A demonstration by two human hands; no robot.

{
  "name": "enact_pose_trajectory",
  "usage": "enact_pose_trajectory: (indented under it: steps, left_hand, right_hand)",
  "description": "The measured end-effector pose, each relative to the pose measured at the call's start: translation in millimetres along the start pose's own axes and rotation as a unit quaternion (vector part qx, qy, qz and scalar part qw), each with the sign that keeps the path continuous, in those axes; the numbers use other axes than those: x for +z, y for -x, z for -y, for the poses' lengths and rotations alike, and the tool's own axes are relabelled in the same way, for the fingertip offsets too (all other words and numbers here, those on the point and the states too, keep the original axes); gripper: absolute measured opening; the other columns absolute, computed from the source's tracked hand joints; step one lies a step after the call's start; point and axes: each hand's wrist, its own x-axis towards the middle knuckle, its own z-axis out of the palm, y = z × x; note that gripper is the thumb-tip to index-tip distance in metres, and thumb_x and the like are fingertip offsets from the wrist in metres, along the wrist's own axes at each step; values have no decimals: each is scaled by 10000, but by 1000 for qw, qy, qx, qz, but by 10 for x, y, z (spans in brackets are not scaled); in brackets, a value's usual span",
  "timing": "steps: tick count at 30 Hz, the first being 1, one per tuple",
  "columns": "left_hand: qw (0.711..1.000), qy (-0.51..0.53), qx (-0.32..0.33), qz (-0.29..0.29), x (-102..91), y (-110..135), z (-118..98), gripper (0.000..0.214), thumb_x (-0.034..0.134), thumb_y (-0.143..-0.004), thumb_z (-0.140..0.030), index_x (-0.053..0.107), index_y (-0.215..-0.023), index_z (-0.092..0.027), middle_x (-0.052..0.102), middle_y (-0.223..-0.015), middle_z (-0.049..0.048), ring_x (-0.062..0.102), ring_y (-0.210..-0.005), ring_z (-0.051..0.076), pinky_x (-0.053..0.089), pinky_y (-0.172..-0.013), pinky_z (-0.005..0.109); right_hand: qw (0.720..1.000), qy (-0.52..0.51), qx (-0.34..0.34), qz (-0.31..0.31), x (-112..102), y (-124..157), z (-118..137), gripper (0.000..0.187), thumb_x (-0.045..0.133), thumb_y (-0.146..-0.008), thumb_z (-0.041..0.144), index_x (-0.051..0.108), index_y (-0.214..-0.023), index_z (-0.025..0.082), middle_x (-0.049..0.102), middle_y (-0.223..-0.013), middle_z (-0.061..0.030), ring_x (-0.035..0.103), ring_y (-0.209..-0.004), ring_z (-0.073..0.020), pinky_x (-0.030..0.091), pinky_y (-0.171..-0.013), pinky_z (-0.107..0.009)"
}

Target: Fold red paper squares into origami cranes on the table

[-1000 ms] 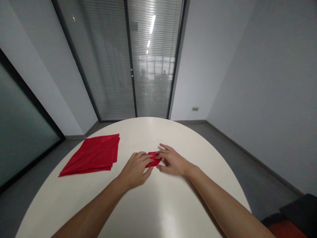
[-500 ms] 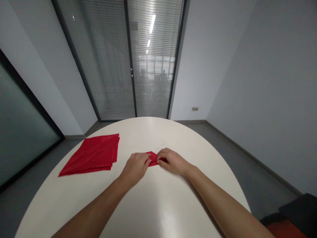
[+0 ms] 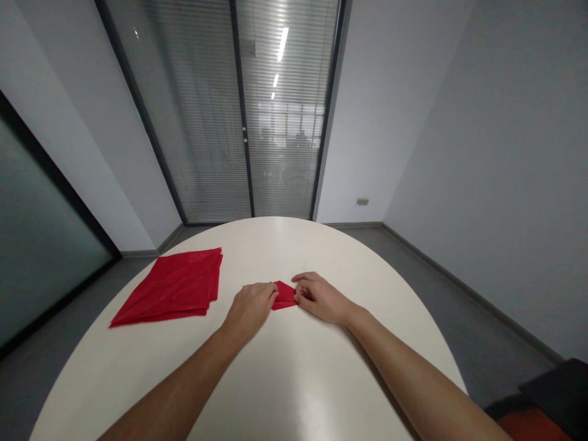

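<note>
Left hand (image 3: pixel 252 308) palm-down at small red paper (image 3: pixel 285 295)

Small red piece (image 3: pixel 285 296) in left hand (image 3: pixel 252 307) and right hand (image 3: pixel 321 300)

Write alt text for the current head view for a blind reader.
A person's left hand and right hand pinch a small red piece on a rounded white table. Larger, layered red material lies to the left; glass panels stand beyond.

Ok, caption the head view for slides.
Left hand and right hand grip a small red piece; larger layered red sheet lies left.
</note>
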Motion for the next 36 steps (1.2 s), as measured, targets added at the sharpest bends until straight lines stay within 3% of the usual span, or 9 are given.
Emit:
enact_pose_trajectory:
  steps: [6,10,14,18,22,26,29,32,36]
  left_hand:
    - [1000,22,3,8,2,17,18,214,514,-940,-79,656,-1034,-209,745,-999,55,688,-946,237,512,-850,372]
    - [999,18,42,-4,11,31,43,260,528,-891,-15,690,-954,-209,727,-1032,54,649,-992,243,504,-879,392]
    - [998,-5,61,1,-7,43,11,279,522,-875,-14,721,-894,-209,707,-976,63,627,-952,249,508,-835,397]
    - [999,5,43,-9,-13,64,-38,239,519,-906,-94,723,-986,-189,704,-1014,83,645,-944,252,515,-854,404]
    - [997,60,24,-36,22,82,-30,188,538,-962,-277,697,-1014,-191,706,-1093,92,662,-984,256,519,-896,414]
    - [993,114,21,-21,49,88,8,155,583,-935,-288,657,-1043,-205,702,-1095,83,669,-999,246,528,-908,398]
    - [986,153,66,-9,53,88,36,176,574,-925,-203,656,-1080,-212,680,-1201,87,638,-1111,240,494,-1016,421]
    - [983,157,93,-10,55,85,60,232,586,-923,-183,682,-1129,-226,635,-1293,90,571,-1222,252,459,-1073,454]
    - [986,142,84,-7,74,75,71,294,602,-936,-198,701,-1204,-264,655,-1226,74,575,-1164,248,492,-1017,451]
  right_hand:
    - [1000,-5,-9,3,-37,5,1,56,622,-882,160,667,-867,189,686,-1157,-111,611,-1130,-256,486,-984,-397]
    - [999,-10,-48,14,-71,0,28,155,594,-903,143,692,-1011,196,715,-1000,-73,632,-1020,-232,492,-945,-379]
    - [997,-4,-72,24,-92,-9,68,180,583,-913,152,727,-1012,193,721,-985,-79,627,-1002,-229,493,-928,-368]
    - [996,-21,-75,41,-113,-2,112,195,590,-894,140,764,-954,207,736,-928,-56,639,-933,-209,495,-895,-336]
    - [993,-43,-80,71,-112,13,143,291,565,-877,103,768,-1038,236,724,-868,-22,631,-782,-170,512,-778,-291]
    - [996,-3,-90,7,-98,13,127,380,578,-858,92,723,-1179,235,691,-1080,-80,621,-1021,-222,508,-935,-360]
    - [994,2,-109,2,-96,2,94,372,603,-869,110,711,-1198,248,660,-1213,-96,587,-1152,-245,480,-1019,-410]
    - [992,-3,-124,24,-96,-17,82,286,594,-893,108,733,-1108,237,699,-1151,-80,606,-1135,-237,470,-1032,-421]
    - [992,-1,-123,28,-92,-35,96,181,594,-914,114,733,-985,206,727,-1036,-71,638,-1059,-230,468,-1011,-415]
